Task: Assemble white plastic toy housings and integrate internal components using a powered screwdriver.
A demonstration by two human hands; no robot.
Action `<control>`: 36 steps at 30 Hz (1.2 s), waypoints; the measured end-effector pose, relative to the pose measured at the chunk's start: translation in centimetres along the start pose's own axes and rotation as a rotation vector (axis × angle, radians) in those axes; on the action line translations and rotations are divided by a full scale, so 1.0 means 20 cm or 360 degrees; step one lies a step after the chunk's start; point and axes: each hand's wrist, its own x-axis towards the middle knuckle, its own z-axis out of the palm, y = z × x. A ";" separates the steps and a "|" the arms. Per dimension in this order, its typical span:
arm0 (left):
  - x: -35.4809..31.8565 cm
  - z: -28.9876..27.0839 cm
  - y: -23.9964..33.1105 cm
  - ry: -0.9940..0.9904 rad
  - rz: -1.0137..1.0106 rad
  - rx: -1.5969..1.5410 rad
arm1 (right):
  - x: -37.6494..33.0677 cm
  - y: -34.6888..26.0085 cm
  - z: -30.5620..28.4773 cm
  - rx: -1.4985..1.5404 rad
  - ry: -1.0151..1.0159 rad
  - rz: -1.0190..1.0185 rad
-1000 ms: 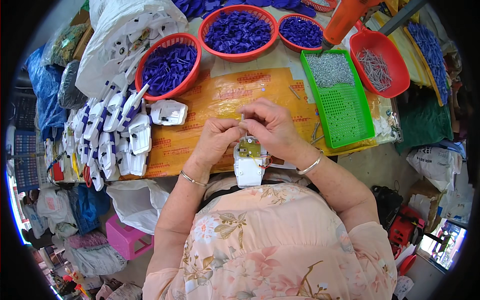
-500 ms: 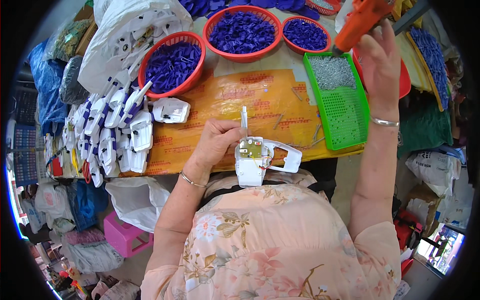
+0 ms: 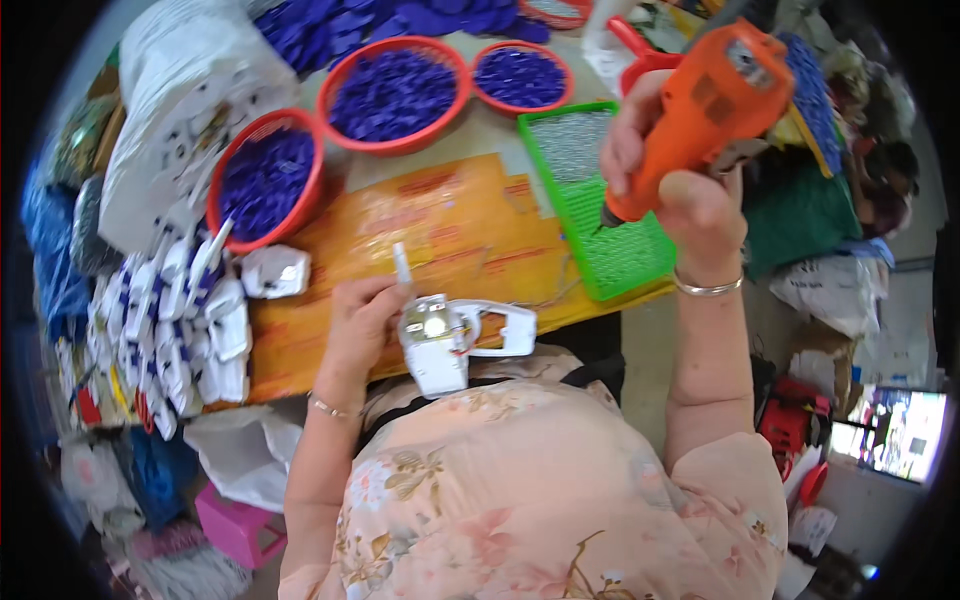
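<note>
Gripping an orange power screwdriver [image 3: 705,110], right hand [image 3: 680,165] hovers over, seemingly, green tray [image 3: 600,210].

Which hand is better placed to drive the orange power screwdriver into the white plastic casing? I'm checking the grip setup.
Probably the right hand: it grips the orange power screwdriver, raised over the green tray. The left hand steadies the white plastic casing.

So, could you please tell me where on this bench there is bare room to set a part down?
The best free patch is the yellow sheet, between the red baskets and the green tray. A narrow bare strip of table runs behind it. The left edge is crowded with white housings, and the left hand holds the white assembly at the near edge.
</note>
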 end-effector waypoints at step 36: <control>0.01 0.02 -0.03 -0.0015 0.0062 -0.0314 | -0.20 0.26 -0.19 -0.0455 0.0982 -0.0168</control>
